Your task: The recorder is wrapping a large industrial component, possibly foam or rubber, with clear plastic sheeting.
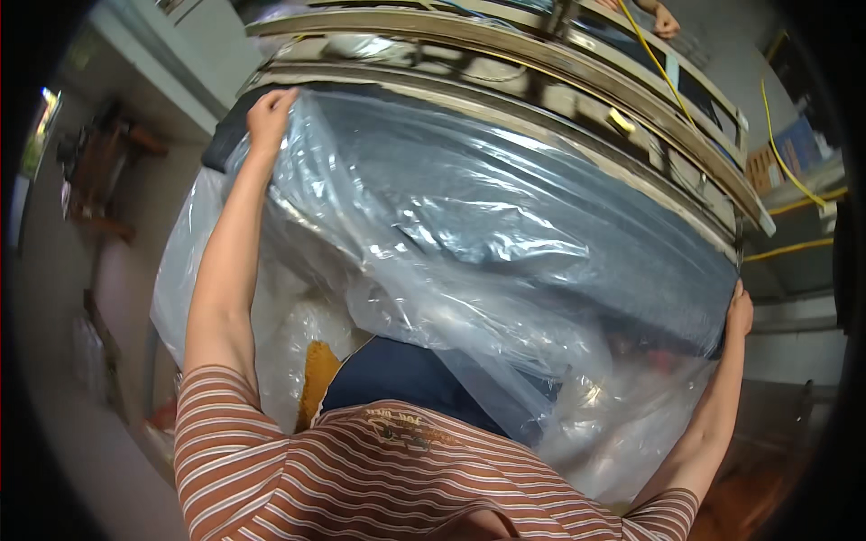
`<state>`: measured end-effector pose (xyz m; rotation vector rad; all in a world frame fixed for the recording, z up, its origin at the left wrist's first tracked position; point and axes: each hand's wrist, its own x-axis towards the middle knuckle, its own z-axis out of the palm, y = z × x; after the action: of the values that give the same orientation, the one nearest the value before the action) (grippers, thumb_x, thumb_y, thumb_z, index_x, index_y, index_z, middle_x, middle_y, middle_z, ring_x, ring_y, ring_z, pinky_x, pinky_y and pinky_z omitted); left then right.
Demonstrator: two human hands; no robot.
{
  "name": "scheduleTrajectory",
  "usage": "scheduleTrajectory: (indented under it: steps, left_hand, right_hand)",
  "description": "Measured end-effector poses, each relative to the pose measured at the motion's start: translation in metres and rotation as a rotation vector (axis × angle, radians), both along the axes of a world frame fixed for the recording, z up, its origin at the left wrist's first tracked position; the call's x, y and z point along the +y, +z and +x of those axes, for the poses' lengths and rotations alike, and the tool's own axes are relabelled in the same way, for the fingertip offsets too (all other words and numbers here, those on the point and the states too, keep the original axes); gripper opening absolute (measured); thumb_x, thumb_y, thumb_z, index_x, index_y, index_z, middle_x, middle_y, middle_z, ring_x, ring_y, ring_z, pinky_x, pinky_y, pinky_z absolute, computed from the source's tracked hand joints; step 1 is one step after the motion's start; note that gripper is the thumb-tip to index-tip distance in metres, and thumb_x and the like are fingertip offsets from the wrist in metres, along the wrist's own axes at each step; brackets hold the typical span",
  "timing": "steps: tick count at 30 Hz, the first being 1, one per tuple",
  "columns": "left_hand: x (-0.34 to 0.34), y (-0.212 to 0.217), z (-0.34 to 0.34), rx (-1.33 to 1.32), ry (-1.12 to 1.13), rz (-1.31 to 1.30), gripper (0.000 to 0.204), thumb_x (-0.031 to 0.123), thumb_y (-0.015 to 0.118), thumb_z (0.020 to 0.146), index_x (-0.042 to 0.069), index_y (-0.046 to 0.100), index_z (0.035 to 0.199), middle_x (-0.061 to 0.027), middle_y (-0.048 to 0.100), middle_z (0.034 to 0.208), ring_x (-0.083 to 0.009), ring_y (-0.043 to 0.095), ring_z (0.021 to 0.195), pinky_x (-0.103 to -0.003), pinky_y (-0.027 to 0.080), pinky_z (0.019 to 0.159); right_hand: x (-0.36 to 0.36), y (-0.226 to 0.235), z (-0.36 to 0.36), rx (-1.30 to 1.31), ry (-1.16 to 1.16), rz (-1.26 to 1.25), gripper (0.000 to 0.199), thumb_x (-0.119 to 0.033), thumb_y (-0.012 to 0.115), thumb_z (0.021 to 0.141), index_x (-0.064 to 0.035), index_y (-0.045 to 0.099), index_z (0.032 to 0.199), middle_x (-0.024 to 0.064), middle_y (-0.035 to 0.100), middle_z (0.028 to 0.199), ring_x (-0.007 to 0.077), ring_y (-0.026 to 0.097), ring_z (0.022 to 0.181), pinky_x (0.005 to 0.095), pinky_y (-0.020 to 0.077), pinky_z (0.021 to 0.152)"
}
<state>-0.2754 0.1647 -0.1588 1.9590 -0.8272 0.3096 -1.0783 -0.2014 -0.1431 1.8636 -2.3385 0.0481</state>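
Note:
A long dark cushion-like piece stretches across in front of me, mostly covered by a clear plastic sheet. At its far left end my left hand is closed on the plastic, pulling it taut along the upper edge. My right hand is at the far right end, its fingers bent round the edge where plastic and dark piece meet. Loose, crumpled plastic hangs down the near side, over my dark trousers. The exact kind of the dark piece is hidden under the plastic.
Behind the dark piece runs a wooden slatted frame, with a yellow hose across it. Another person's hand shows at the far top. A blue box stands at right. Brown wooden furniture is on the floor at left.

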Motion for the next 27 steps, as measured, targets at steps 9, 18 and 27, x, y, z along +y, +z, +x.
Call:
scheduleTrajectory:
  steps: [9, 18, 27]
  left_hand:
    - [0.003, -0.007, -0.011, 0.083, 0.057, -0.094, 0.031, 0.035, 0.068, 0.077, 0.005, 0.069, 0.085, -0.0102, 0.064, 0.083, -0.0236, 0.061, 0.078, -0.033, 0.045, 0.071]
    - [-0.008, 0.004, -0.019, 0.084, 0.048, -0.094, 0.030, 0.034, 0.067, 0.076, 0.005, 0.068, 0.081, -0.0124, 0.061, 0.080, -0.0298, 0.059, 0.076, -0.037, 0.044, 0.070]
    - [0.006, -0.017, 0.021, -0.079, -0.068, -0.108, 0.028, 0.028, 0.068, 0.079, 0.002, 0.069, 0.089, -0.0145, 0.067, 0.090, -0.0252, 0.063, 0.081, -0.033, 0.046, 0.075]
  right_hand:
    - [0.179, 0.033, 0.373, -0.870, 1.206, 0.181, 0.018, -0.018, 0.060, 0.086, -0.0011, 0.057, 0.091, 0.0050, 0.055, 0.081, 0.0141, 0.051, 0.077, 0.0265, 0.0434, 0.073]
    - [0.269, 0.021, 0.581, -0.892, 1.369, 0.268, 0.031, -0.031, 0.062, 0.080, -0.0019, 0.061, 0.090, 0.0132, 0.058, 0.089, 0.0284, 0.057, 0.079, 0.0375, 0.0456, 0.073]
    - [0.287, 0.061, 0.395, -0.865, 1.299, 1.823, 0.022, -0.023, 0.056, 0.090, -0.0039, 0.059, 0.101, 0.0017, 0.061, 0.074, 0.0086, 0.058, 0.068, 0.0248, 0.0453, 0.063]
